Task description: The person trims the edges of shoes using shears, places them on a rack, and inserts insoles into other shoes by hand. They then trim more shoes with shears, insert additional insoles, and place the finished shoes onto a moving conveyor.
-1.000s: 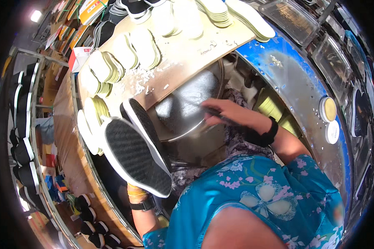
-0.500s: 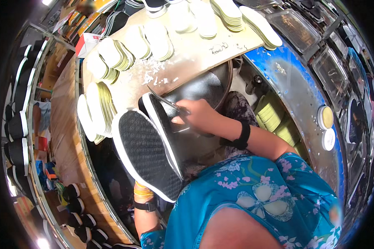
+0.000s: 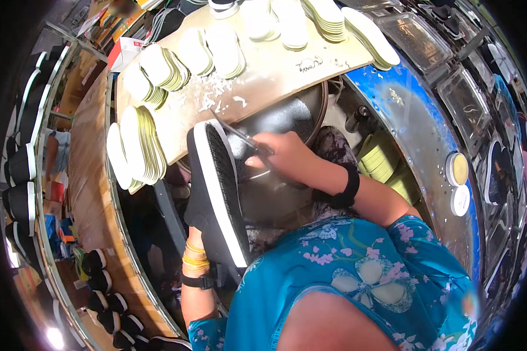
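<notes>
A black shoe (image 3: pixel 192 196) with a white sidewall and dark patterned sole is tilted on edge, toe toward the board. My left hand (image 3: pixel 194 237) goes up into or behind the shoe and holds it; the fingers are hidden. My right hand (image 3: pixel 282 153) is closed round a slender dark metal tool (image 3: pixel 243 138) with a pointed tip; its exact kind cannot be made out. The tip lies just beyond the shoe's toe, over the edge of the pale board (image 3: pixel 275 96). White trimmings (image 3: pixel 216 93) are scattered on that board.
Stacks of white insoles (image 3: pixel 143 143) line the board's left and far sides. A dark round basin (image 3: pixel 301 114) sits under its near edge. On the right is a blue-edged metal surface (image 3: pixel 418 140) with a round tin (image 3: pixel 457 168). Black shoes (image 3: pixel 22 158) stand on racks at left.
My left hand has turned the shoe from sole-up to on its edge, showing its black upper. The toe has swung up toward the board. My right hand has risen slightly with the tool.
</notes>
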### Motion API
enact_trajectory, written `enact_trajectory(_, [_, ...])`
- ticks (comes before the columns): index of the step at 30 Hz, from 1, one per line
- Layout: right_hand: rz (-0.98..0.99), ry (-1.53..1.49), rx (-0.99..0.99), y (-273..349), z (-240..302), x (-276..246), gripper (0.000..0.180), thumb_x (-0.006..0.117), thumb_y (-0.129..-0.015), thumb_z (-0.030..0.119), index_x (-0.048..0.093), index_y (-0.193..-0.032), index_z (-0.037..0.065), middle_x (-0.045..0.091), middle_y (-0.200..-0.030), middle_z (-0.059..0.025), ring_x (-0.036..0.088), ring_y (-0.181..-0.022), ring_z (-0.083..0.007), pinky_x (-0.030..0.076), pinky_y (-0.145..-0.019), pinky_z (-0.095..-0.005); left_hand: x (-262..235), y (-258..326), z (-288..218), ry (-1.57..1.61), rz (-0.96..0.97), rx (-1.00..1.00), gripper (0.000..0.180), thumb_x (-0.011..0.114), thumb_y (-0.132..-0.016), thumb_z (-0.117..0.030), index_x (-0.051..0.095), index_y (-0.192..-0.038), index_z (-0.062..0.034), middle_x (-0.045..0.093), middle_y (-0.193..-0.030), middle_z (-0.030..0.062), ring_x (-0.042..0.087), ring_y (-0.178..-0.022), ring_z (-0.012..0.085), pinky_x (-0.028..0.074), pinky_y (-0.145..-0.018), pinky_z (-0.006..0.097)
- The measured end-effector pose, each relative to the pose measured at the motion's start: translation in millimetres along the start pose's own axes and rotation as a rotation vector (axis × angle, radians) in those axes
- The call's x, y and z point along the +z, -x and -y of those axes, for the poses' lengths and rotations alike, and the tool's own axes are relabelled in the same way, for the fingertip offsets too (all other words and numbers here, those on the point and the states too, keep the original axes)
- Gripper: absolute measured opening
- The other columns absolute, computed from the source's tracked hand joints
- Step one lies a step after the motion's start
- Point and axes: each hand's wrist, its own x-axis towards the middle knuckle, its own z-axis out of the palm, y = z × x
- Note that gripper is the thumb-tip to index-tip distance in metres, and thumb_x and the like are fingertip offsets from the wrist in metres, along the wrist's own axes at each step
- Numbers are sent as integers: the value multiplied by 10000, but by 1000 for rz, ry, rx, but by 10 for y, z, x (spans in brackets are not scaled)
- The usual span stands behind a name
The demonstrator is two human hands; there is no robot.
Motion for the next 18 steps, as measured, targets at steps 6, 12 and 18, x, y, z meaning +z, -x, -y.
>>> enact_trajectory(6, [-163,-399,514,113,-536,-646,208,577,-852,232,580,-1006,93,585,-731,0,518,-567,-67,403,-452,-201,-44,144,-16,199,1,-25,303,516,-880,-147,506,-1148,-9,584,-1022,85,559,-911,159,497,-772,297])
enact_trajectory(12, [-681,871,645,1127,-1348,-1974,463,646,-739,343,561,-1119,93,620,-967,-220,583,-922,-395,468,-772,-422,-44,271,-9,580,-36,44,334,513,-885,-184,496,-1169,-11,576,-1049,90,554,-946,172,492,-799,313])
enact_trajectory(18, [-586,1168,974,1520,-1525,-2366,373,588,-743,266,573,-1054,61,617,-952,-238,591,-929,-376,473,-796,-450,171,-28,-73,949,92,86,366,510,-890,-221,486,-1190,-13,569,-1077,95,549,-981,184,486,-826,329])
